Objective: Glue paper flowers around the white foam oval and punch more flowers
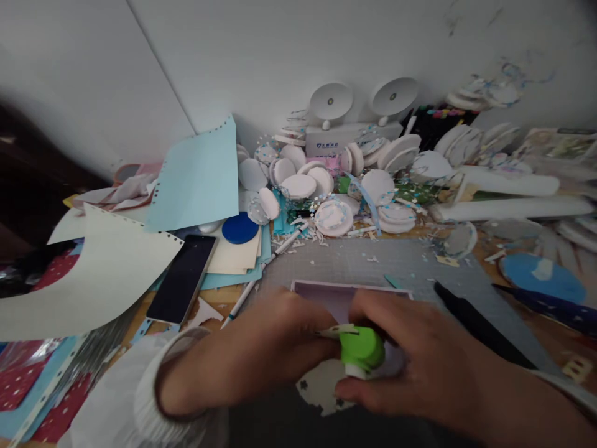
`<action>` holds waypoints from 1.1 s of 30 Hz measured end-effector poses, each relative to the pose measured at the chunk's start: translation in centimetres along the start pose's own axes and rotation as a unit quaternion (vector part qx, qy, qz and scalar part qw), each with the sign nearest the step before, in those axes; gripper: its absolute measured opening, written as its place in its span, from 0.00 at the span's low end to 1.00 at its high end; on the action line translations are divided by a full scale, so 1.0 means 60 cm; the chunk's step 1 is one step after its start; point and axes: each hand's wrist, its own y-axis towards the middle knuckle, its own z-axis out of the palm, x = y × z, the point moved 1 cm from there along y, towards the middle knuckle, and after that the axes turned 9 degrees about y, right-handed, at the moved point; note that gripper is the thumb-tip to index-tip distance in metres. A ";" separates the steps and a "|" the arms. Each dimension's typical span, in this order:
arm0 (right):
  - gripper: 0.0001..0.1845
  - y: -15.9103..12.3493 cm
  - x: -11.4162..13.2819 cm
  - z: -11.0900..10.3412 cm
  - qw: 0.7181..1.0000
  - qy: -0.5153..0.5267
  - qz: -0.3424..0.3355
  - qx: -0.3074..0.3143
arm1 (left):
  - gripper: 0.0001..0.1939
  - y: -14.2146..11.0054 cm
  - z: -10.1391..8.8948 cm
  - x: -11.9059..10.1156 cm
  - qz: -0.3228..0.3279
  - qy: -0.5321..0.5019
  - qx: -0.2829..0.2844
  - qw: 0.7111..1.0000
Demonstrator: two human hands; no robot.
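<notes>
My right hand [410,354] is wrapped round a small green and white craft paper punch [362,348]. A cream paper piece [336,330] runs from my left hand [289,339] to the punch, pinched between my left fingers. Both hands are slightly blurred. Beneath them lies a cream paper scrap [321,387] with small shapes punched out of its edges. Just beyond my hands stands a shallow pale lilac box [326,295], partly covered by my fingers; its contents are mostly hidden.
Many white round discs [298,186] with blue-dotted trim are piled at the back of the grey cutting mat [326,255]. A phone [183,277], punched paper sheets [200,177] and a pen [280,246] lie left. A black tool [480,323] lies right.
</notes>
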 end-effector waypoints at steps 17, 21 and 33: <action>0.17 -0.004 0.018 0.008 0.995 0.057 -0.081 -0.011 | 0.07 0.001 0.006 0.001 -0.006 -0.051 0.086 0.995; 0.15 -0.005 0.006 0.023 0.991 0.054 -0.121 -0.032 | 0.09 -0.001 0.009 0.004 -0.039 -0.042 0.100 0.993; 0.16 0.006 0.005 0.028 0.984 0.056 -0.148 -0.080 | 0.09 0.000 0.013 0.006 -0.018 -0.052 0.085 0.995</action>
